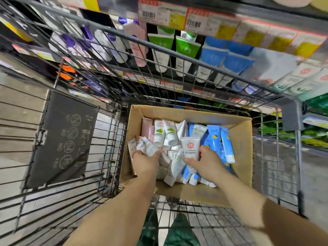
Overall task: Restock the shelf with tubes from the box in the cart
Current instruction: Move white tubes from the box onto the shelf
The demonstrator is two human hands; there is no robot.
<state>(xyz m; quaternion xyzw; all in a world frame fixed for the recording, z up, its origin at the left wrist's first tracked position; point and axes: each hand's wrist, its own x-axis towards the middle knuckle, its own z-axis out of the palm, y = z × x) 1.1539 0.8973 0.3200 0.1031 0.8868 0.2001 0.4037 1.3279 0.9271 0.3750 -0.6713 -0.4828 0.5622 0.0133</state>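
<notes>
An open cardboard box point(243, 157) sits in the wire cart point(110, 157) and holds several tubes: white, pink and blue. My left hand point(146, 161) is inside the box at its left side and grips a bunch of small white tubes point(146, 147). My right hand point(206, 163) reaches in at the middle and holds a white tube with a red round logo point(190, 148), thumb on one side, fingers on the other. Blue tubes point(224, 144) stand at the box's right. The shelf point(177, 50) behind the cart carries rows of green, blue and white tubes.
The cart's far rim point(159, 47) runs between me and the shelf. A dark warning plate point(62, 139) hangs on the cart's left wall. Price labels point(195, 20) line the shelf edge above. Lower shelves with green products point(314, 135) show at the right.
</notes>
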